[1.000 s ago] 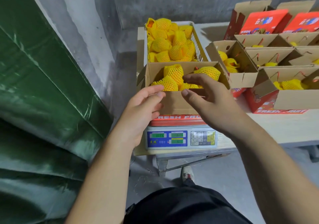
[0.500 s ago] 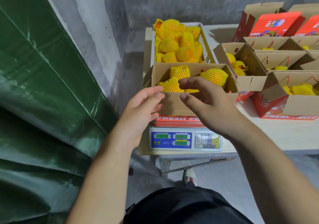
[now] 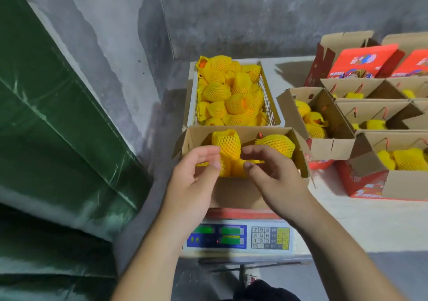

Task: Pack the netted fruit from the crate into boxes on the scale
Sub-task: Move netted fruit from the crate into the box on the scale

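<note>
An open cardboard box [image 3: 236, 191] stands on the electronic scale [image 3: 238, 237] and holds several yellow netted fruit. One fruit [image 3: 228, 142] stands at its back, another [image 3: 275, 143] lies at the back right. My left hand [image 3: 196, 173] and my right hand [image 3: 273, 175] hover over the box's front edge with fingers loosely curved. They flank a netted fruit [image 3: 231, 168] low in the box; I cannot tell whether they touch it. Behind the box, a white slatted crate [image 3: 269, 99] is heaped with netted fruit [image 3: 217, 92].
To the right on the pale table [image 3: 370, 224] stand several open cardboard boxes [image 3: 331, 146] holding netted fruit, with red printed boxes [image 3: 370, 62] behind them. A green tarp [image 3: 58, 138] and a grey wall close off the left.
Both hands moved forward from in front of the box to over its front edge, and now bracket a fruit inside. The camera view shifted slightly.
</note>
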The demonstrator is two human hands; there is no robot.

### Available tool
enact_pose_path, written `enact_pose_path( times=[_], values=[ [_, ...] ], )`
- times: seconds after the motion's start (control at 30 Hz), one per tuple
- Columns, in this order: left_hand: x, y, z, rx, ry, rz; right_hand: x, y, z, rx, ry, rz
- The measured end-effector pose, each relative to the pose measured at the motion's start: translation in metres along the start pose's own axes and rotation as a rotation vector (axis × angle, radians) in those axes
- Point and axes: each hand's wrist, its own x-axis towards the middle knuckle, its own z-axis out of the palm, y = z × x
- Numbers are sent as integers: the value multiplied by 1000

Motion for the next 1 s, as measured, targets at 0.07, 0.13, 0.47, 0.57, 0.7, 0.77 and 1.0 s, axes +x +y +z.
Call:
enact_pose_path(
  times=[0.07,0.13,0.47,0.57,0.7,0.77,1.0],
  values=[
    [19,3,15,30,-8,32,18,5,-9,12,7,-19],
    [41,5,29,96,-19,53,42,8,-23,-5,27,-41],
    [125,-2,59,404,-41,-73,254,58,-63,-685,-151,-32],
    [119,-1,60,441,22,-130,311,87,-44,-781,-216,-78],
    [109,3,61,521,142,-114,359,119,-14,-1001,-427,-41],
    [107,4,64,521,166,-113,362,131,-4,-1041,-427,52],
    [102,2,65,520,184,-79,341,135,-11,-890,-284,109]
  ],
)
